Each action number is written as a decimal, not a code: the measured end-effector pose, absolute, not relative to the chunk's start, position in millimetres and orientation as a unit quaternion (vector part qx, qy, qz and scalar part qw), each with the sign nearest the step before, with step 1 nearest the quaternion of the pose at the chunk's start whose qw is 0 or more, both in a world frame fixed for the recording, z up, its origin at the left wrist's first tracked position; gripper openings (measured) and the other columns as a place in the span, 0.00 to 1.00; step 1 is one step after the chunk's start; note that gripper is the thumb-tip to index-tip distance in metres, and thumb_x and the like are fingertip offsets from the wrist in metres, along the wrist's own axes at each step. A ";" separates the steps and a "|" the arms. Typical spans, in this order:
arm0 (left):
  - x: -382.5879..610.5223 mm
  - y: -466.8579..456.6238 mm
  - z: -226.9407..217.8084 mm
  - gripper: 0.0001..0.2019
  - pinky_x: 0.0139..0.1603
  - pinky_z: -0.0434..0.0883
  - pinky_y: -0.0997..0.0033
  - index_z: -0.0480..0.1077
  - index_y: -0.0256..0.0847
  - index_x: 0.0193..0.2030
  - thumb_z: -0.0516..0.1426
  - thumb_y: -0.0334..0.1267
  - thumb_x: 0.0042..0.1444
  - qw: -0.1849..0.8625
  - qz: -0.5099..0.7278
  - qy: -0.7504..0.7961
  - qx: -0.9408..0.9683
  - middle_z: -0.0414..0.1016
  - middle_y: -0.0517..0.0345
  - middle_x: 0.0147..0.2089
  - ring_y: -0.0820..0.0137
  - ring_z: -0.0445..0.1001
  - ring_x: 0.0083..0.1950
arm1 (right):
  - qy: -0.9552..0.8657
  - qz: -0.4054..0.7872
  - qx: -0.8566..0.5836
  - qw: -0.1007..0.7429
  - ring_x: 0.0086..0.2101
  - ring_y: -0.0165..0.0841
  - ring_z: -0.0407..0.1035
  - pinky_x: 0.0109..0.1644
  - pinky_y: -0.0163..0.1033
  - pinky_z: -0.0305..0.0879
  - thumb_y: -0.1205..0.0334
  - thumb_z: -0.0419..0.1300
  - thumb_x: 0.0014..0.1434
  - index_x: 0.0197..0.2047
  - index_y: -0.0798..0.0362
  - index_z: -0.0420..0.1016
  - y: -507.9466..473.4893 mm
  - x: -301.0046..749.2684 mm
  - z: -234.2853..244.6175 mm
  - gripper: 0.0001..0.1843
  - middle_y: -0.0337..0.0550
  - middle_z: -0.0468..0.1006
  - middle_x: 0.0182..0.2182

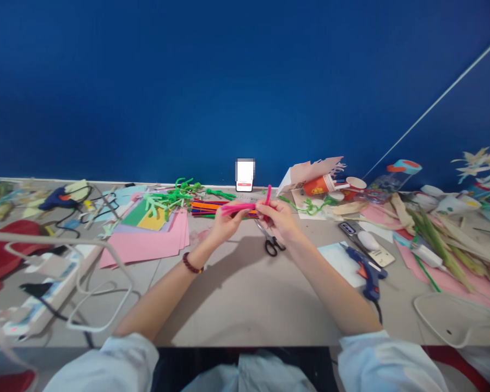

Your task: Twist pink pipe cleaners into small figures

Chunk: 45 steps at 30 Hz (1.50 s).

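Bright pink pipe cleaners [237,207] run between my two hands, held up above the table. My left hand [227,222] is closed around their left part, fingers pinched together. My right hand [281,219] pinches the other end, and one pink length sticks upward from its fingers. Behind my hands lies a bundle of purple, orange and green pipe cleaners [204,207], partly hidden by my left hand. Black-handled scissors [271,246] rest on the table just below my right hand.
Coloured paper sheets [147,243] and green pipe-cleaner stems [175,196] lie to the left. A lit phone [244,177] leans on the blue wall. On the right are a glue gun [367,270], an orange cup [316,186] and dried husks [441,239]. A power strip [51,291] with cables sits front left.
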<state>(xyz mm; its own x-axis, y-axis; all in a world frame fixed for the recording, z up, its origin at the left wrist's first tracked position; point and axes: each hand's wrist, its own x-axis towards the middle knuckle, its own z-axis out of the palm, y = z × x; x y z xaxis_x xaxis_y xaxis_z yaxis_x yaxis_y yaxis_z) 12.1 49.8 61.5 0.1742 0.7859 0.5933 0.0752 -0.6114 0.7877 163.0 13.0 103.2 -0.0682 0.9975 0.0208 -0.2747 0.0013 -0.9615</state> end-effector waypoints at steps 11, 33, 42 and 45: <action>-17.7 51.1 97.5 0.07 0.27 0.63 0.74 0.75 0.41 0.30 0.57 0.38 0.55 0.136 0.373 0.321 0.860 0.76 0.58 0.27 0.72 0.70 0.26 | -0.693 0.284 -0.539 0.385 0.21 0.28 0.56 0.26 0.35 0.51 0.57 0.58 0.50 0.25 0.55 0.73 15.3 172.8 96.0 0.10 0.35 0.64 0.17; 4.9 59.8 57.2 0.12 0.21 0.65 0.74 0.75 0.38 0.28 0.62 0.45 0.50 0.395 0.561 0.304 0.661 0.75 0.57 0.23 0.74 0.67 0.20 | -0.479 0.597 -0.397 0.506 0.19 0.24 0.57 0.24 0.34 0.52 0.52 0.68 0.41 0.26 0.54 0.73 14.2 163.9 98.8 0.15 0.33 0.65 0.17; -23.5 62.5 92.9 0.06 0.29 0.66 0.76 0.76 0.39 0.31 0.58 0.37 0.54 0.209 0.401 0.316 0.834 0.78 0.55 0.30 0.73 0.72 0.28 | -0.704 0.254 -0.522 0.409 0.23 0.29 0.60 0.29 0.35 0.54 0.59 0.58 0.53 0.26 0.55 0.77 17.4 167.9 86.5 0.11 0.39 0.70 0.20; -15.4 49.6 97.1 0.08 0.26 0.63 0.77 0.76 0.39 0.30 0.58 0.38 0.55 0.185 0.388 0.364 0.826 0.77 0.57 0.27 0.75 0.68 0.24 | -0.709 0.162 -0.527 0.439 0.24 0.30 0.62 0.30 0.35 0.56 0.60 0.56 0.54 0.28 0.54 0.78 20.8 166.6 80.5 0.11 0.40 0.72 0.21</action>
